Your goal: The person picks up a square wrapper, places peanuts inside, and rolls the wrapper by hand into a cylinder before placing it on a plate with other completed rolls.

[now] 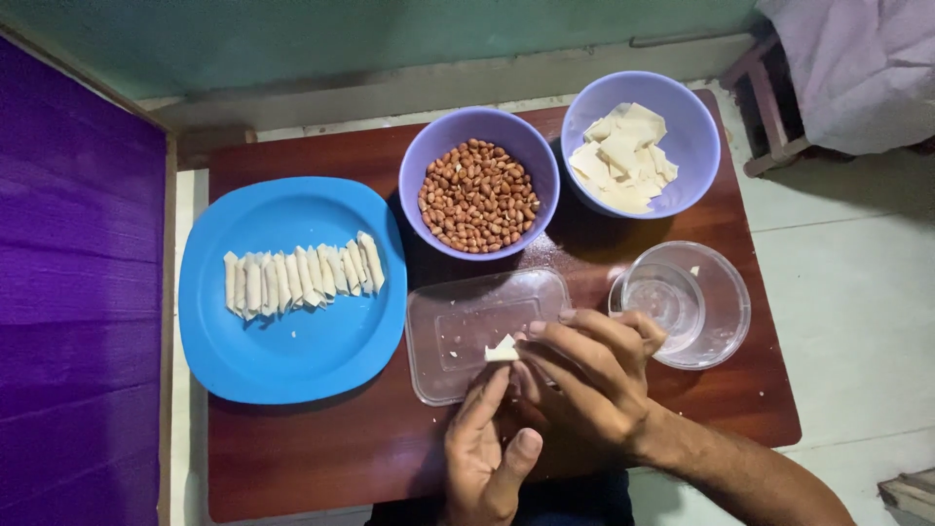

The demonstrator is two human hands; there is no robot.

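You were mid-roll: your left hand [484, 450] and right hand [584, 375] pinched a small white pastry strip [503, 351] over the clear plastic lid [484, 331]; next called for finishing it. One purple bowl [421, 161] held peanuts [478, 195], another [699, 127] cut wrappers [623, 156]; the blue plate [292, 360] held finished rolls [302, 276].

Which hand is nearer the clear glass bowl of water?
Right. The right hand has its fingertips right beside the glass bowl, touching or nearly so; the left hand sits lower and farther left, pinching the small folded wrapper.
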